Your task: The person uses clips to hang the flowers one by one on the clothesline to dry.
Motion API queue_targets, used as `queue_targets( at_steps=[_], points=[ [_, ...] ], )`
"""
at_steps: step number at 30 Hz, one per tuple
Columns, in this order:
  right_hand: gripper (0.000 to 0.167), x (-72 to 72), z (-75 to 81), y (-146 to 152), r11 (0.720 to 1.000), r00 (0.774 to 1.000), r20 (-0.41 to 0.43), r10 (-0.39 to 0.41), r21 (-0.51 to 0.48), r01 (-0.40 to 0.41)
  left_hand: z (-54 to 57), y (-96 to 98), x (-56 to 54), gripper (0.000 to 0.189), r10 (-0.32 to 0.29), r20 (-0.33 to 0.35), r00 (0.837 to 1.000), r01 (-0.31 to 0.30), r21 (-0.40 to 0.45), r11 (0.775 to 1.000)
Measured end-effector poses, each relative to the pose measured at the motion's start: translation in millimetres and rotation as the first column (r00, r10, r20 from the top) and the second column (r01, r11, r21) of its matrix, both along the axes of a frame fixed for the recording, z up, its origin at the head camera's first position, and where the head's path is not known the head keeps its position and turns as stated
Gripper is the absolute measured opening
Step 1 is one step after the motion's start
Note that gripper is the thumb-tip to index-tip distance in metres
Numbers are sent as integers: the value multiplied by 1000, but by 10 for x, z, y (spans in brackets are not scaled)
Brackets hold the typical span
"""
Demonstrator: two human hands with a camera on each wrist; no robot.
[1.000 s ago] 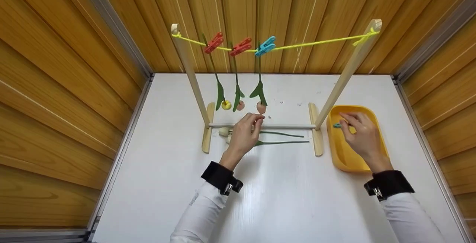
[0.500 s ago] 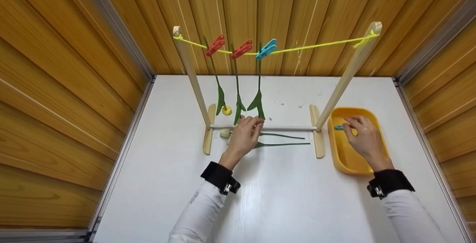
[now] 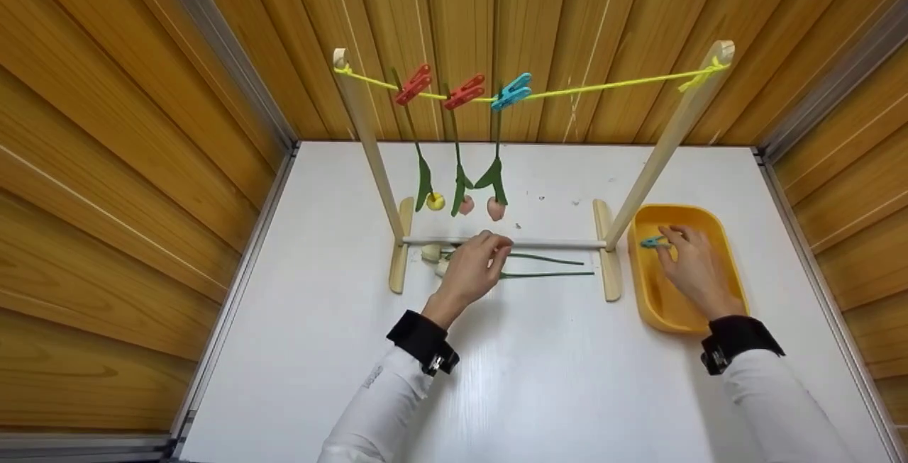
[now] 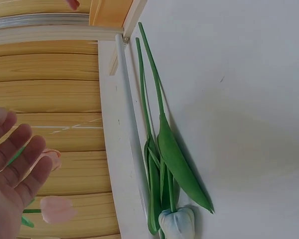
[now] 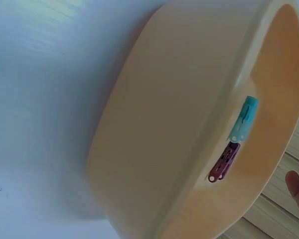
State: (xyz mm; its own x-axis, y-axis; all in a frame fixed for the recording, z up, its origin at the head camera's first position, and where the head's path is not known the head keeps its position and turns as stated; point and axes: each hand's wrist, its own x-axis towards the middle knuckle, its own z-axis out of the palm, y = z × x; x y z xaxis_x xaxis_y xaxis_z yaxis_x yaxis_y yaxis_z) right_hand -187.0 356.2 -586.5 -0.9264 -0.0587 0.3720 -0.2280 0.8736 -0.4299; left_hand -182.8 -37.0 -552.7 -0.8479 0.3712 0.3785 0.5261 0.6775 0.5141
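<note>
My left hand point(image 3: 472, 271) hovers over the front of the wooden rack, fingers loosely bent and holding nothing. Below it, two white tulips point(image 4: 177, 224) lie on the table, their blooms partly behind the hand in the head view. My right hand point(image 3: 691, 261) is over the yellow basin point(image 3: 723, 264), thumb and fingers apart. A teal clothespin point(image 5: 244, 119) and a purple clothespin point(image 5: 224, 163) lie inside, apart from the fingertips in the right wrist view. Three tulips hang heads down: a yellow one point(image 3: 435, 201) and two pink ones point(image 3: 496, 209).
A yellow cord point(image 3: 603, 86) runs between the rack's two posts point(image 3: 660, 144). Two red clothespins point(image 3: 465, 92) and a blue clothespin point(image 3: 511, 92) clip the stems to it. A white crossbar point(image 3: 553, 244) joins the rack's feet. Wood-patterned walls point(image 3: 106, 165) enclose the table.
My left hand has shifted slightly right, and the pink blooms it overlapped half a second ago show again. My right hand has lowered slightly in the basin. The hanging flowers sway a little.
</note>
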Motion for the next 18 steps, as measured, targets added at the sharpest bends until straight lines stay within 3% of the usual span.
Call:
queue_targets(
  at_steps=[4, 9, 14, 18],
  points=[
    [48, -30, 7, 32, 997, 977, 213, -28, 72, 13, -29, 22, 18, 19, -25, -21, 999, 25, -31, 999],
    [59, -127, -21, 43, 991, 899, 437, -25, 127, -34, -58, 39, 29, 21, -60, -35, 998, 57, -85, 995],
    [65, -195, -89, 45, 991, 833, 553, 4, 108, -77, -74, 50, 46, 20, -64, -22, 998, 61, -110, 992],
    [67, -215, -134, 35, 993, 796, 604, 21, 82, -88, -96, 52, 55, 20, -72, -8, 997, 70, -119, 990]
  ],
)
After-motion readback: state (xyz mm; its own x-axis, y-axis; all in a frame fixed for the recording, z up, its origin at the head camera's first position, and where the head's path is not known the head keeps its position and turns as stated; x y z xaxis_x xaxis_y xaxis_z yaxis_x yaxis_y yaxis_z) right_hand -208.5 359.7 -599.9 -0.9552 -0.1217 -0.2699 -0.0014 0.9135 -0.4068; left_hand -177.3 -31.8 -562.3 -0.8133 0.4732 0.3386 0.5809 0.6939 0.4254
